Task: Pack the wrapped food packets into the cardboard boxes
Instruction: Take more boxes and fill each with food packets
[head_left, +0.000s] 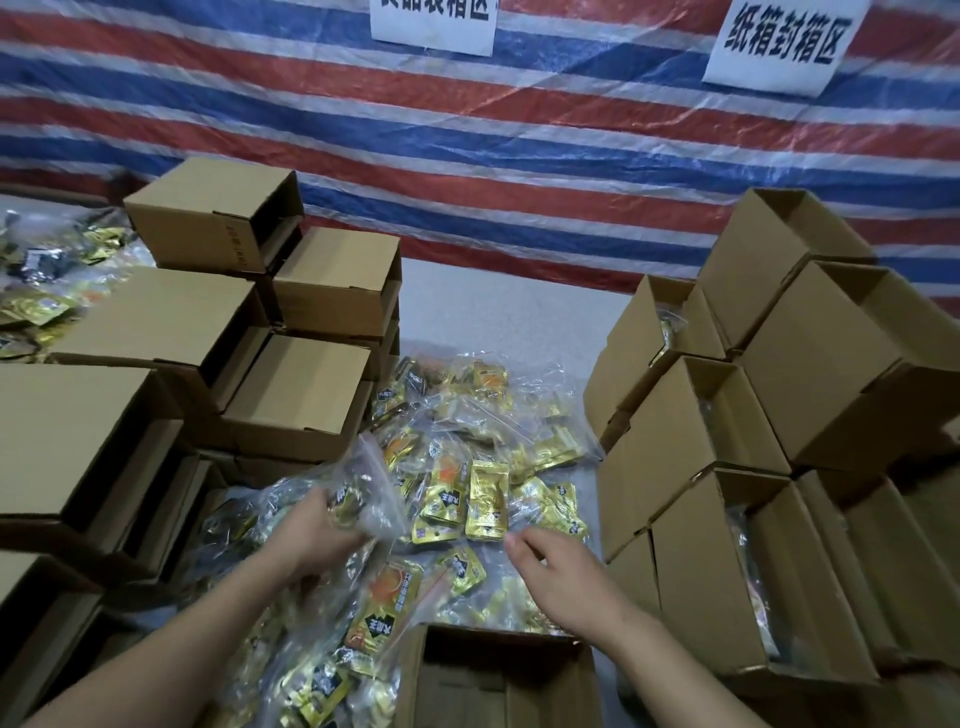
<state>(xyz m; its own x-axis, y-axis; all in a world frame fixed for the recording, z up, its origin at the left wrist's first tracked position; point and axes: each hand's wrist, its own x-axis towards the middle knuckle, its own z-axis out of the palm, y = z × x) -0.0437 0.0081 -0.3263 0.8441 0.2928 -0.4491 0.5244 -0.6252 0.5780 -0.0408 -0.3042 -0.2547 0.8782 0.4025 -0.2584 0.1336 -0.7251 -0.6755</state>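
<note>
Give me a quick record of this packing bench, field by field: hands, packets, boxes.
left hand: grips a clear bag of packets
right hand: open, above the packet pile, holding nothing
open box: nearest the person, no packets visible inside
left stack: boxes lying on their sides
right stack: upright boxes, some holding packets

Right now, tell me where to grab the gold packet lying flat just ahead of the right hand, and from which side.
Take the gold packet by its near short edge, coming from above and from the person's side. It lies flat with its length running away from the person, and that edge points at the right hand, which hovers open just short of it. Clear plastic wrap lies around it, so a fingertip pinch probably suits better than a full grasp.
</note>
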